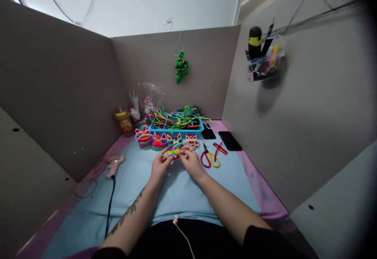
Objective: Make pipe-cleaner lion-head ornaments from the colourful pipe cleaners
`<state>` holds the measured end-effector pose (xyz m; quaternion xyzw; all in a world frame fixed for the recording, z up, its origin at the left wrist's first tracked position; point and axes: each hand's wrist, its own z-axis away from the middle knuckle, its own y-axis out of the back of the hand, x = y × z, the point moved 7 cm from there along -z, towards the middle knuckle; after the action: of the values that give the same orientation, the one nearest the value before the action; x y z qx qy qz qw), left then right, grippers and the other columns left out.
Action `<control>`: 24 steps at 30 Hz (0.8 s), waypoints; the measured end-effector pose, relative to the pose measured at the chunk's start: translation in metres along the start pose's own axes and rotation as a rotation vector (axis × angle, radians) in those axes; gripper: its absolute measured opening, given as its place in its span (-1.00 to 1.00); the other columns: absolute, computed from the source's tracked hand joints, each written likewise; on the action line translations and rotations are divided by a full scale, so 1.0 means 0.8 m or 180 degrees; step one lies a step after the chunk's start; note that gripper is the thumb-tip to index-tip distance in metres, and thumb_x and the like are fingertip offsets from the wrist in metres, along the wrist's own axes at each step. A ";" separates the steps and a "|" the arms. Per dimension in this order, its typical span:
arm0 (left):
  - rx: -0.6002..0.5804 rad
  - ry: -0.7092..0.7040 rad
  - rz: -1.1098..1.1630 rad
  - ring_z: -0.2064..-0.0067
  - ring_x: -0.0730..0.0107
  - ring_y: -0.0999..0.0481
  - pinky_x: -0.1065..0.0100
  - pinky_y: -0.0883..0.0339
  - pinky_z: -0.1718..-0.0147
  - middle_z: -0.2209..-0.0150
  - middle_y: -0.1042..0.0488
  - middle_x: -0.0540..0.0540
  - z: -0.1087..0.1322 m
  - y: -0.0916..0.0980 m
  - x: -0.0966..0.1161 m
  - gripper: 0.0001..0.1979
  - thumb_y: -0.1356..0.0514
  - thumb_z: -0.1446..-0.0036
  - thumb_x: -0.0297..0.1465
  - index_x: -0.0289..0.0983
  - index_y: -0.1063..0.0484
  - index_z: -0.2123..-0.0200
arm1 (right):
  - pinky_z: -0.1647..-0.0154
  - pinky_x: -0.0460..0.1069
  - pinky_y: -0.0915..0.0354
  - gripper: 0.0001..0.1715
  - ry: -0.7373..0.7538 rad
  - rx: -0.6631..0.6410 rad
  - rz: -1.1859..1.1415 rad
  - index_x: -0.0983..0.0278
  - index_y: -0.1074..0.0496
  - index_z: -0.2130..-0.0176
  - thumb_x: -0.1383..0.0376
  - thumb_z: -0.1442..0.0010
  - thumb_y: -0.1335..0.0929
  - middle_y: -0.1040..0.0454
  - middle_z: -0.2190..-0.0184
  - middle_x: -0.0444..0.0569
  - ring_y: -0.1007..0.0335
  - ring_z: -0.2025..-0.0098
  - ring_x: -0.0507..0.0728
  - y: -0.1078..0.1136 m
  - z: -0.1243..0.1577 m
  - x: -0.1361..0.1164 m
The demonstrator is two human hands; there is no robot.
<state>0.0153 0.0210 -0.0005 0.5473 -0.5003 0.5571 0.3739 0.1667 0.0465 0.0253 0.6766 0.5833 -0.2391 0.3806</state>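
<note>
Both my hands meet over the middle of the light blue mat (176,192). My left hand (160,164) and my right hand (190,160) pinch a small pipe-cleaner craft piece (176,149) between them, with yellow, green and red strands showing. The fingers of both hands are closed on it. Just beyond the hands lies a row of finished fuzzy craft faces (159,140) with pointed ears, in pink, orange and purple. Behind those stands a blue basket (176,130) heaped with loose coloured pipe cleaners.
A pink glue gun (113,164) with a black cord lies at the left. Red and yellow scissors (209,157) and a small red tool (220,148) lie at the right, near two dark phones (229,140). Grey partition walls enclose the desk; a green ornament (181,67) hangs at the back.
</note>
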 end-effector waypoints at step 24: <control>-0.0288 -0.0302 -0.0426 0.51 0.51 -0.33 0.44 -0.20 0.47 0.52 -0.40 0.03 0.004 -0.006 0.005 -0.39 -0.33 0.17 -0.26 -0.33 -0.39 -0.01 | 0.02 0.11 -0.27 -0.64 0.1099 -0.0721 0.0682 0.20 -0.41 0.11 0.45 -0.11 -0.25 -0.45 0.17 0.03 -0.33 0.07 0.15 -0.001 -0.002 -0.018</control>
<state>0.0200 0.0184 0.0038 0.5879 -0.5043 0.4811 0.4105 0.1628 0.0393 0.0369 0.7185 0.5877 -0.0111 0.3718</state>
